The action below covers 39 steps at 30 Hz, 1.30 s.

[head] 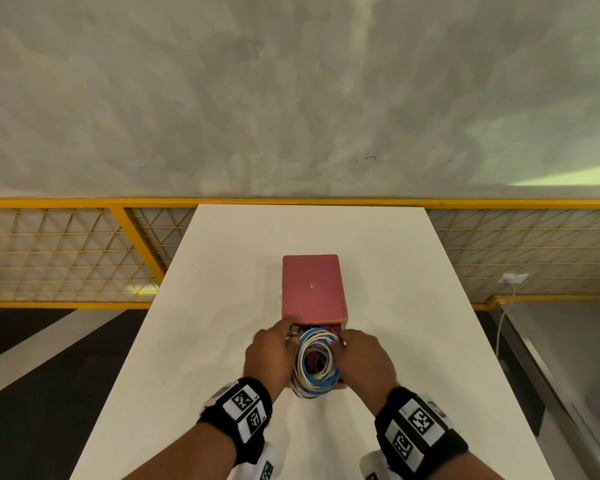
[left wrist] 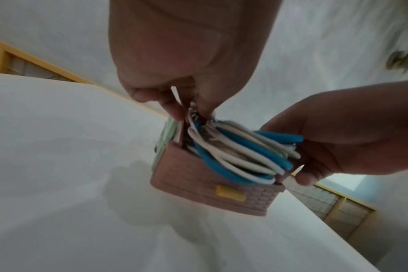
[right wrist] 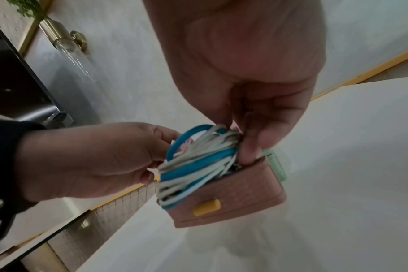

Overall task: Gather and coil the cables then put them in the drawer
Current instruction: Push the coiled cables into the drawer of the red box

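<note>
A coil of white and blue cables (head: 314, 363) sits half inside the pulled-out drawer (left wrist: 221, 195) of a pink box (head: 312, 289) on the white table (head: 222, 271). The drawer has a woven-pattern front with a yellow handle (right wrist: 206, 208). My left hand (head: 291, 337) pinches the coil's far left side, where the plugs stick out. The same pinch shows in the left wrist view, where the left hand (left wrist: 190, 110) is on the cables (left wrist: 240, 156). My right hand (head: 340, 342) holds the coil's right side, fingers curled on the strands (right wrist: 198, 162) at the drawer's edge.
The table is narrow, with side edges close on both sides and a yellow mesh railing (head: 66, 254) beyond its far end. A wall socket with a hanging white cord (head: 513, 279) is at the right. A green part (right wrist: 277, 165) shows behind the drawer.
</note>
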Available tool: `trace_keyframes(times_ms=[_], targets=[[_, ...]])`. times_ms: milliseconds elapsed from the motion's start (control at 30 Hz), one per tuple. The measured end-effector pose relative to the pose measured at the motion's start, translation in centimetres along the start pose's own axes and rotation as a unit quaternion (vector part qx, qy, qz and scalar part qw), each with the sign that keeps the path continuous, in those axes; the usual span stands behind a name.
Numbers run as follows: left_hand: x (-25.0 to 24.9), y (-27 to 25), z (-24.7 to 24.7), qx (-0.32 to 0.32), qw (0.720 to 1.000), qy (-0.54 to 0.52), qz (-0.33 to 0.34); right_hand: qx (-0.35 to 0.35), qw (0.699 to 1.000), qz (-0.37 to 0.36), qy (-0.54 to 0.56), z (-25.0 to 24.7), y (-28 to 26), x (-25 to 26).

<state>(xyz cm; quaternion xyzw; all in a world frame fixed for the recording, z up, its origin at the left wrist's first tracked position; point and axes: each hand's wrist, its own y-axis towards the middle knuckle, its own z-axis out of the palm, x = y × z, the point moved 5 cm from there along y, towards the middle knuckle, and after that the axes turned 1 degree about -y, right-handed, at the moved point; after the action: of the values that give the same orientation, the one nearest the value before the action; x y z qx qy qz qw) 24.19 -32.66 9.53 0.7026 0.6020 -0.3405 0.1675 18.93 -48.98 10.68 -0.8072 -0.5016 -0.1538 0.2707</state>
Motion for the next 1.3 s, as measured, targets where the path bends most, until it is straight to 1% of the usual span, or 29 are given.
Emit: trace_keyframes(times_ms=[133,200,267,333,433,500,533,600,767,833,933,1000,1067,1100,1167,1200,1300], targets=[[-0.2,-0.3,0.2,-0.048,0.992,-0.116,0.008,-0.039,0.999,-0.006,0.008,-0.4,0.1,-0.1],[0.1,-0.9,0.5,-0.057,0.984,-0.171,0.009,-0.033,0.999,-0.005,0.006,-0.2,0.5,-0.6],[0.3,-1.3,0.9,-0.045,0.977,-0.206,0.012,-0.031,0.999,-0.019,0.019,-0.2,0.7,-0.9],[0.5,-1.4,1.0,-0.03,0.982,-0.187,0.026,-0.034,0.998,-0.034,0.027,0.0,0.7,-0.9],[0.7,-0.8,0.6,-0.032,0.993,-0.108,0.038,-0.041,0.997,-0.041,0.052,0.2,0.6,-0.9],[0.7,-0.2,0.6,-0.019,0.997,-0.049,0.049,-0.045,0.996,-0.04,0.065,0.3,0.6,-0.9],[0.7,0.1,0.6,-0.012,0.998,-0.024,0.049,-0.046,0.996,-0.042,0.063,0.4,0.7,-0.9],[0.6,0.5,0.4,-0.007,0.999,-0.014,0.036,-0.044,0.996,-0.044,0.056,0.5,0.9,-1.0],[1.3,0.9,-0.2,-0.06,0.998,0.015,-0.024,-0.039,0.998,-0.048,0.029,1.1,1.4,-1.1],[1.6,0.8,0.0,-0.079,0.996,0.018,-0.023,-0.048,0.997,-0.049,0.024,1.2,1.5,-1.2],[1.5,1.0,0.4,-0.084,0.996,0.031,0.028,-0.074,0.995,-0.064,0.015,1.3,1.6,-1.1],[1.7,1.1,0.9,-0.064,0.994,0.06,0.07,-0.077,0.994,-0.077,-0.006,1.7,1.8,-1.1],[2.1,0.9,1.4,-0.034,0.99,0.095,0.097,-0.074,0.993,-0.084,-0.036,2.0,1.9,-1.2],[2.4,0.8,1.6,-0.017,0.991,0.094,0.097,-0.073,0.992,-0.086,-0.051,2.1,1.9,-1.1],[3.0,0.5,1.8,0.013,0.996,0.054,0.063,-0.08,0.99,-0.085,-0.078,2.0,1.9,-1.0],[3.2,0.5,1.8,0.009,0.999,0.023,0.048,-0.085,0.989,-0.082,-0.085,1.9,1.7,-0.8],[2.8,1.1,1.3,-0.042,0.998,-0.046,0.026,-0.09,0.989,-0.081,-0.089,1.7,1.0,-0.3]])
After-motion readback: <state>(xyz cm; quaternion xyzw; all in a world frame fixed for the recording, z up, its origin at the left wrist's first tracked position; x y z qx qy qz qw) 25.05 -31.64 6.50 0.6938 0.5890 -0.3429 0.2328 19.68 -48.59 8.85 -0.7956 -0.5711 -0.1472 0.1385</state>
